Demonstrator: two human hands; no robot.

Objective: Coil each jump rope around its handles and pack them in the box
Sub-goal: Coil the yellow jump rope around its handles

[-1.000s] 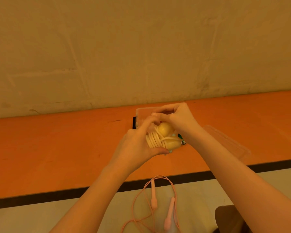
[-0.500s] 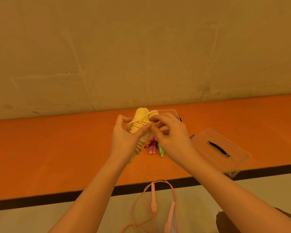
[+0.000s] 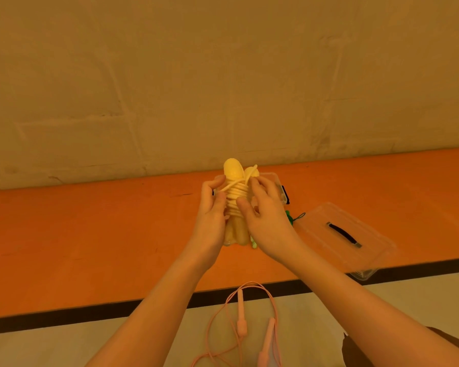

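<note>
A yellow jump rope [image 3: 235,193] stands upright between my hands, its cord coiled around the two handles. My left hand [image 3: 213,218] grips the bundle from the left. My right hand [image 3: 263,215] holds it from the right, thumb on the coils. Behind the bundle a clear plastic box [image 3: 278,185] sits on the orange surface, mostly hidden by my hands. Bits of a green rope [image 3: 290,217] show at the box's right side. A pink jump rope [image 3: 243,324] lies loose and uncoiled on the pale floor near me.
The box's clear lid [image 3: 342,239] with a dark handle lies to the right, overhanging the edge of the orange surface [image 3: 90,234]. A beige wall rises behind. A black stripe borders the orange area in front.
My hands have turned the yellow bundle more upright and moved it back over the box. The right thumb has shifted onto the coils.
</note>
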